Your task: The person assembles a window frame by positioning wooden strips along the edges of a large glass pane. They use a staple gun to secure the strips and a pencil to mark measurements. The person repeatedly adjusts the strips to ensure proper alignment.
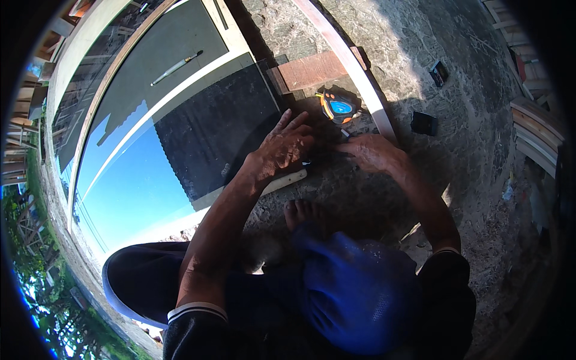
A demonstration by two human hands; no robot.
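My left hand is over the right edge of a dark ridged sheet, two fingers stretched out and the others bent in shadow. Its palm is hidden. To its right, my right hand is closed, fingers pointing left; a small pale tip shows beside them, but what they hold is too dark to make out. Just beyond both hands a tape measure, blue, black and orange, lies on the ground. The sheet lies by a glass pane that reflects the sky, within a pale wooden frame.
A slim tool with a pale handle and dark tip lies on the glass. A reddish board and a long curved-looking pale plank lie ahead. Two small black pieces, one a flat square, rest on rough ground at right. Stacked timber stands far right.
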